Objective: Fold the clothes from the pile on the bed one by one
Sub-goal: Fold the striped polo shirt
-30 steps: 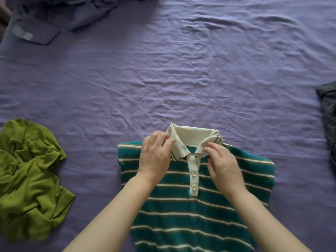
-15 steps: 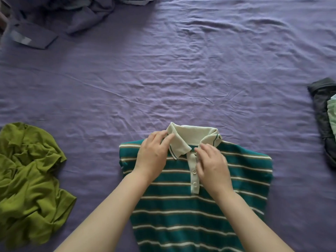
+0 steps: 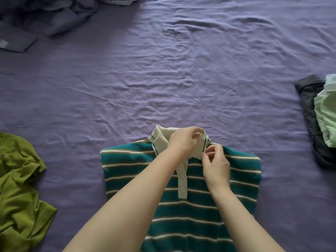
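A teal polo shirt (image 3: pixel 127 170) with white and tan stripes lies flat on the purple bed sheet (image 3: pixel 163 79), front up, its sides folded in. Its cream collar (image 3: pixel 160 140) points away from me. My left hand (image 3: pixel 183 140) reaches across the placket and pinches the collar's right half near the top. My right hand (image 3: pixel 215 160) pinches the lower tip of that same right collar flap. A crumpled olive-green garment (image 3: pixel 20 193) lies at the left edge.
Dark blue-grey clothes (image 3: pixel 45 17) are heaped at the top left. At the right edge lies a dark folded garment (image 3: pixel 309 106) with a pale mint one (image 3: pixel 327 113) on top. Wrinkled sheet fills the middle.
My left hand has crossed from the left collar flap over to the right flap. My right hand shifted right onto that flap's tip. The view has shifted a little left.
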Tool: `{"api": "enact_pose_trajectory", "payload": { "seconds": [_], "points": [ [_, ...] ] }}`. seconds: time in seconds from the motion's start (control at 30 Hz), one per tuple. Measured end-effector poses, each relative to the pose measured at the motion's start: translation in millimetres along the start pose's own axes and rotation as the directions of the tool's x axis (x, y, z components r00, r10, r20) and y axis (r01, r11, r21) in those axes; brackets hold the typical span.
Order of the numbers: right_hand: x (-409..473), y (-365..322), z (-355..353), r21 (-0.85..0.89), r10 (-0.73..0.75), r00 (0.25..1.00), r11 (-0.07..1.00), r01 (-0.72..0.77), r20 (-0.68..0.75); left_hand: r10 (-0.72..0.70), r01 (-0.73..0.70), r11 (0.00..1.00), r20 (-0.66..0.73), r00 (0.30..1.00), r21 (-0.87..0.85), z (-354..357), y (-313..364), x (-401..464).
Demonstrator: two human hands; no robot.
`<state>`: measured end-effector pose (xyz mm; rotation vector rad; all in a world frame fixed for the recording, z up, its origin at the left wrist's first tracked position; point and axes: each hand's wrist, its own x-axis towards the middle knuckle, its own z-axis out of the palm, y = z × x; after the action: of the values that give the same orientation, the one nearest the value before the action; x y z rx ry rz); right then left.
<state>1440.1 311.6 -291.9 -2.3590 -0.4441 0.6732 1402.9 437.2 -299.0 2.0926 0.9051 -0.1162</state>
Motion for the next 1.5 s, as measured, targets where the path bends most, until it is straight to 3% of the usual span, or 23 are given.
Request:
{"api": "enact_pose_trajectory", "payload": {
  "seconds": [0.1,0.2,0.3,0.4,0.5,0.57,0.63,0.7,0.83,0.93,1.03,1.17,1.3,1.5],
  "points": [
    [-14.0,6.7,4.8,-0.025,-0.001,0.999,1.0,0.002,0.05,0.005,-0.005,1.0,-0.003,1.0,-0.016,2.2,3.6,9.9],
    [-14.7,9.3,1.4,-0.247,0.044,0.994,0.969,-0.019,0.095,-0.009,0.008,0.985,0.006,1.0,0.171,-3.3,5.6,9.1],
    [-12.0,-0.3,-9.0,-0.415,-0.079,0.993,0.904,0.107,0.085,-0.014,0.025,0.996,-0.129,0.991,0.084,-21.7,-9.7,-4.7],
    [-14.2,-18.4,-5.9,-0.293,-0.314,0.936,0.89,0.349,0.159,0.008,0.037,0.993,-0.382,0.924,0.111,-52.8,-40.0,-26.9],
    [-16.2,-37.9,16.7,-0.204,-0.348,0.908,0.895,0.396,0.234,-0.013,0.094,0.983,-0.456,0.89,0.155,-72.2,-65.5,-62.8],
    [-19.6,-52.1,32.0,-0.233,-0.378,0.904,0.878,0.418,0.198,0.04,0.051,0.975,-0.393,0.919,0.218,-72.2,-75.4,-83.8],
    [-23.8,-56.7,48.0,-0.334,-0.512,0.828,0.758,0.561,0.229,0.116,-0.025,0.942,-0.254,0.96,0.336,-65.8,-82.1,-95.7],
    [-25.9,-52.6,60.2,-0.435,-0.556,0.765,0.631,0.643,0.325,0.071,-0.024,0.885,-0.083,0.994,0.465,-59.6,-88.7,-98.0],
    [-19.8,-37.2,67.0,-0.458,-0.592,0.764,0.621,0.636,0.259,-0.038,-0.039,0.781,0.109,0.993,0.623,-60.3,-107.4,-90.2],
    [-19.4,-27.6,58.9,-0.43,-0.694,0.692,0.573,0.698,0.198,-0.029,-0.077,0.765,0.153,0.988,0.64,-64.2,-120.4,-85.5],
    [-28.5,-16.5,47.1,-0.512,-0.74,0.616,0.431,0.743,0.27,-0.011,-0.103,0.742,0.165,0.986,0.663,-63.2,-128.9,-83.9],
    [-43.6,-1.6,45.1,-0.571,-0.68,0.635,0.374,0.731,0.368,-0.036,-0.076,0.726,0.148,0.988,0.683,-60.1,-125.6,-85.6],
    [-73.7,30.0,30.1,-0.562,-0.625,0.644,0.366,0.742,0.442,-0.04,0.023,0.69,0.007,0.999,0.724,-39.8,-103.9,-114.9],
    [-130.6,83.2,-4.1,-0.523,-0.552,0.679,0.44,0.73,0.484,0.136,-0.167,0.764,0.096,0.986,0.624,44.8,-80.0,-214.6]
  ]
}}
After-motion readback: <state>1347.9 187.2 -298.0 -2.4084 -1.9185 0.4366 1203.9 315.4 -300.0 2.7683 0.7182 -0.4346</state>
